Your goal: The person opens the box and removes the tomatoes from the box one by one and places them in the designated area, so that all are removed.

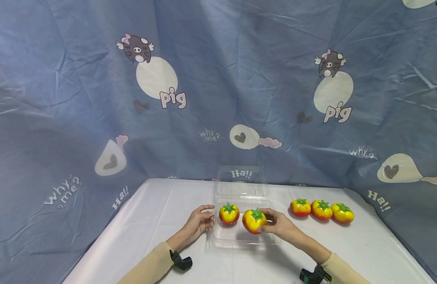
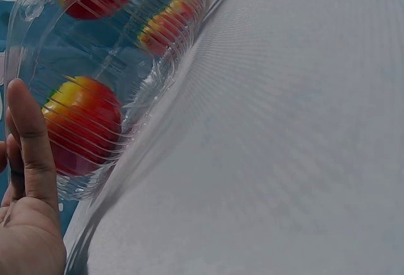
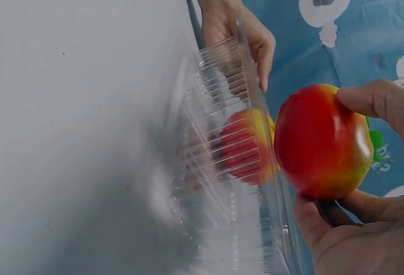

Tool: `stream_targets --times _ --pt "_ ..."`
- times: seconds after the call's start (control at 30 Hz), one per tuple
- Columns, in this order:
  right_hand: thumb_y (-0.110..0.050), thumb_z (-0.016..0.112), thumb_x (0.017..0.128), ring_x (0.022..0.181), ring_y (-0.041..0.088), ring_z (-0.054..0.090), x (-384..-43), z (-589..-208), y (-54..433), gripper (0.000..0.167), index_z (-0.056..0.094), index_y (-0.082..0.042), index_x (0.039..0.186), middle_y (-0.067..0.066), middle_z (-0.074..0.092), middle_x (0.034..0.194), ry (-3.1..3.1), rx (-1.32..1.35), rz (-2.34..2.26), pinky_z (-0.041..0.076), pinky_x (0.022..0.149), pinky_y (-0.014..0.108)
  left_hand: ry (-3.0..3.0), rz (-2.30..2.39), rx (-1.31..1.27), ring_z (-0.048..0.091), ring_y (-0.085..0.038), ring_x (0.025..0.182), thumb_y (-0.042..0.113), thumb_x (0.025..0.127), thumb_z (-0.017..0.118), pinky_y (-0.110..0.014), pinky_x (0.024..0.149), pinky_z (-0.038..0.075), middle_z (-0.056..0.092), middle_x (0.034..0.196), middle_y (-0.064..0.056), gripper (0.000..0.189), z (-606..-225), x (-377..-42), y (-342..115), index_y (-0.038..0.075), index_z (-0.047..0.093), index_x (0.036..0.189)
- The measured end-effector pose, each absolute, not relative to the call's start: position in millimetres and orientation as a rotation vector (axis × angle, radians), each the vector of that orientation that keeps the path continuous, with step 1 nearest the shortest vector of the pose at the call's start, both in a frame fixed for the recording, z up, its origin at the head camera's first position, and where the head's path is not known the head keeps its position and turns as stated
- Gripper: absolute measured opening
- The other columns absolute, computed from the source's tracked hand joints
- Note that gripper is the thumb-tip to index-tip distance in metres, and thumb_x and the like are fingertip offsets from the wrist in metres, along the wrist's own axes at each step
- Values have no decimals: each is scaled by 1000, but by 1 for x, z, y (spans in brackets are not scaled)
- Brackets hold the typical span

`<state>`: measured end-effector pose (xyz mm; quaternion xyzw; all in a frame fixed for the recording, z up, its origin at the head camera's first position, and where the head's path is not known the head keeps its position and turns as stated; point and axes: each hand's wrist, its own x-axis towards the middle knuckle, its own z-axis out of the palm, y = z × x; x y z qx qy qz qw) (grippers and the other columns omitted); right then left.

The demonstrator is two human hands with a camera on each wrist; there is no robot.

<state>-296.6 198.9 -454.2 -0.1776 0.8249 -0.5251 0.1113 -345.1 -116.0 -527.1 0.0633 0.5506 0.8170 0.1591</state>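
A clear plastic clamshell box (image 1: pixel 223 235) stands on the table with its lid (image 1: pixel 242 189) raised at the back. One red-and-yellow fruit with a green star-shaped leafy top (image 1: pixel 229 214) sits inside, on the left. My right hand (image 1: pixel 280 227) pinches a second fruit of that kind (image 1: pixel 254 221) between thumb and fingers; in the right wrist view this held fruit (image 3: pixel 322 142) is over the box's rim. At the box's left side is my left hand (image 1: pixel 200 223), its fingers loosely bent and holding nothing. Whether its fingertips touch the box I cannot tell.
On the right of the white-covered table (image 1: pixel 175 197), three similar fruits (image 1: pixel 321 210) lie in a row. A blue patterned curtain (image 1: pixel 211 79) hangs behind the table. Each wrist wears a black strap device (image 1: pixel 180 261).
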Motion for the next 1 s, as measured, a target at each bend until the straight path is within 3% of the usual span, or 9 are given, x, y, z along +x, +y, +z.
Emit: stream_targets --times 0.33,1.0 --pt "-22 72 83 121 32 54 -293 -454 206 66 45 6 136 20 53 134 2420 -504 -1525 51 96 34 1561 2338 187 52 -11 56 2 93 47 -21 49 46 55 73 -1 40 -529 -346 -117 -5 36 131" --pt "-20 72 82 125 39 50 -284 -451 237 70 41 6 139 25 47 139 2437 -412 -1541 51 96 39 1552 2345 180 52 -10 57 3 92 49 -21 49 46 55 73 -1 41 -528 -346 -117 -5 37 131"
